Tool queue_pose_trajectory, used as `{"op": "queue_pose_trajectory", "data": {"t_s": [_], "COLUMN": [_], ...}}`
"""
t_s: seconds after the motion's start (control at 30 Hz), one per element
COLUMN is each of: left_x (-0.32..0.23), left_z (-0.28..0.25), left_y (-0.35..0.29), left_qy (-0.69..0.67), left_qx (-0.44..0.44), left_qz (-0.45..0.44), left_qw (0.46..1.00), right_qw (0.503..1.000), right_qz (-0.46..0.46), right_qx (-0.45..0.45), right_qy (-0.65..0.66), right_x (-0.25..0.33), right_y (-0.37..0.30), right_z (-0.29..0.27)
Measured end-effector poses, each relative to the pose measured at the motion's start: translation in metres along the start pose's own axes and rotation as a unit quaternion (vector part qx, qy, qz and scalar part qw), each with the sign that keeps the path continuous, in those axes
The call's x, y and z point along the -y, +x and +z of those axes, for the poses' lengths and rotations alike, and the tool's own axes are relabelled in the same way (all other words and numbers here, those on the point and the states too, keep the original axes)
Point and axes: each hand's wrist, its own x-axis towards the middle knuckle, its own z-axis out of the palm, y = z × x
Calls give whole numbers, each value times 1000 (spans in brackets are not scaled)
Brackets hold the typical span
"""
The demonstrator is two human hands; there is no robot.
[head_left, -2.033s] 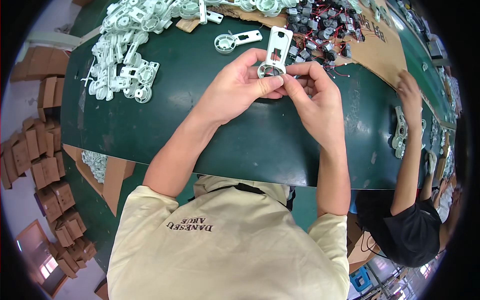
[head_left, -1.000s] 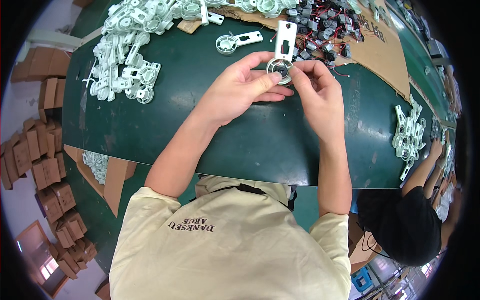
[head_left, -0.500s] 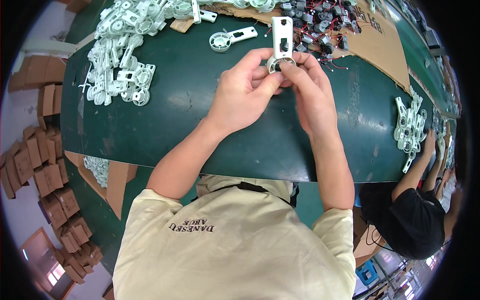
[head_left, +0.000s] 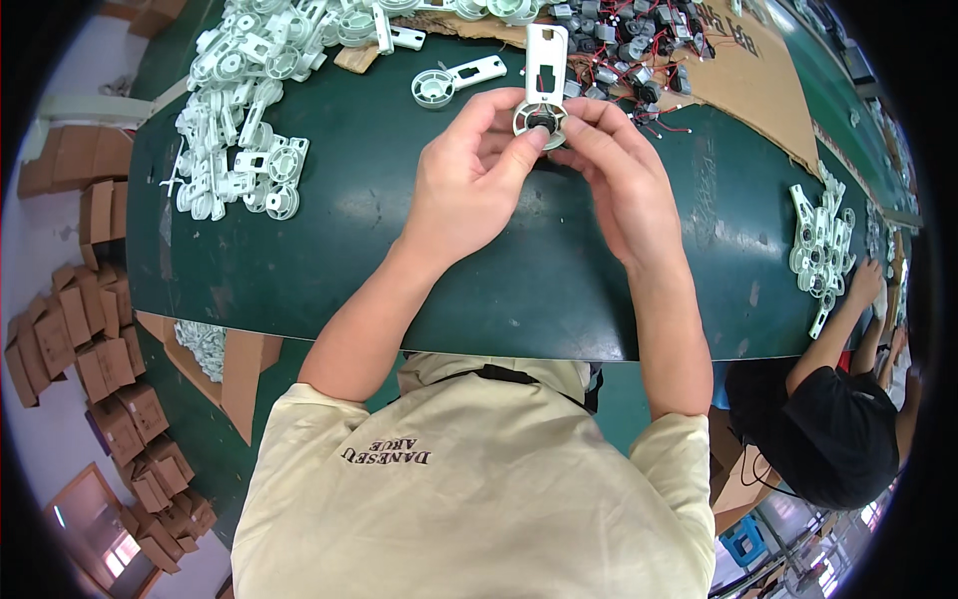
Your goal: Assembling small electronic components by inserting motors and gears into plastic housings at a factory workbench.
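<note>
Between my hands is a white plastic housing [head_left: 546, 65] with a round ring at its lower end and a slotted handle pointing away from me. Something dark sits inside the ring. My left hand [head_left: 474, 165] grips the ring's left side, its thumb pressed into the ring. The fingers of my right hand [head_left: 624, 175] close on the ring's right edge. Just beyond my left hand, a similar white housing [head_left: 435, 88] lies alone on the green table. Past my right hand is a heap of small grey motors [head_left: 639, 45] with red wires.
A large pile of white housings [head_left: 235, 120] covers the table's left end. Another cluster of housings [head_left: 821, 245] lies at the right, near a co-worker in black [head_left: 833, 439]. Cardboard [head_left: 758, 100] lies under the motors. Cartons [head_left: 110, 369] are stacked at far left.
The housing has shifted slightly left with both hands and its ring is now turned more toward me. My right thumb has moved from inside the ring to its edge.
</note>
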Motion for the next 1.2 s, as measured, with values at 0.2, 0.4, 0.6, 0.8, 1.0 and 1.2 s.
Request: {"op": "queue_pose_trajectory", "data": {"t_s": [0.2,0.4,0.6,0.8,1.0,1.2], "left_x": [-1,7,-1,1,0,1], "left_z": [-1,2,4,1,-5,-48], "left_y": [-1,-1,-1,-2,2,23], "left_qy": [-51,16,-60,-19,20,335], "left_qx": [3,13,-5,-9,23,-170], "left_qz": [7,67,9,51,22,166], "left_qw": [999,998,998,998,999,912], "right_qw": [1000,998,999,995,992,890], "right_qz": [-29,-7,-19,-83,-80,-164], "right_qx": [-1,11,32,37,53,-254], "right_qy": [1,63,4,-34,-85,-342], "right_x": [-1,-6,-3,-4,-1,36], "right_y": [-1,0,0,-3,8,17], "right_z": [4,0,1,5,-8,-115]}}
